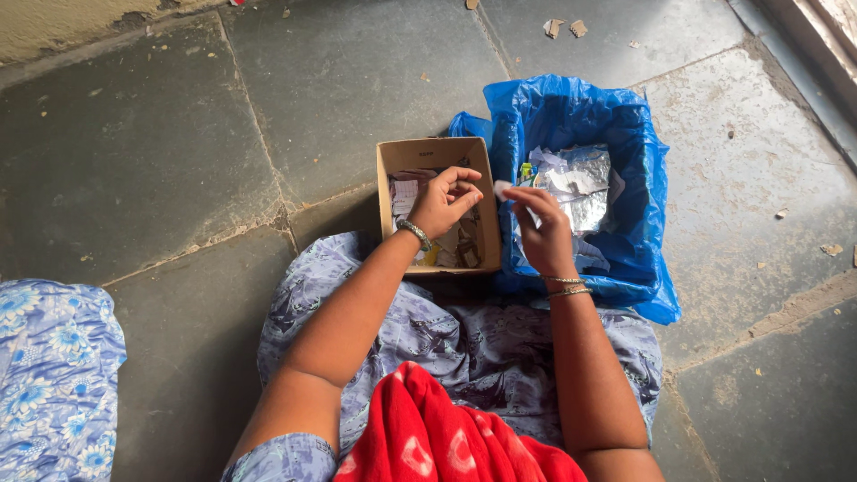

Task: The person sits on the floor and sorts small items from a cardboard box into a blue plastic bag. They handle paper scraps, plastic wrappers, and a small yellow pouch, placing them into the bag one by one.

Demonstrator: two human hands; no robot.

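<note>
A small brown cardboard box (pixel 390 157) sits on the stone floor in front of my knees, holding several paper scraps and wrappers. My left hand (pixel 444 202) hovers over it with fingers curled, thumb and fingertips pinched together; whether it holds a scrap I cannot tell. My right hand (pixel 541 229) pinches a small white scrap of paper (pixel 503 188) at the gap between the box and a blue plastic bag (pixel 644 170). The bag lies open to the right of the box, with silver foil wrappers (pixel 580 189) and paper inside.
Grey stone slabs with cracked joints surround me, with small bits of litter (pixel 562 27) at the back. Blue patterned cloth (pixel 54 366) lies at the left. My lap is covered by blue floral fabric (pixel 482 344) and a red cloth (pixel 428 437).
</note>
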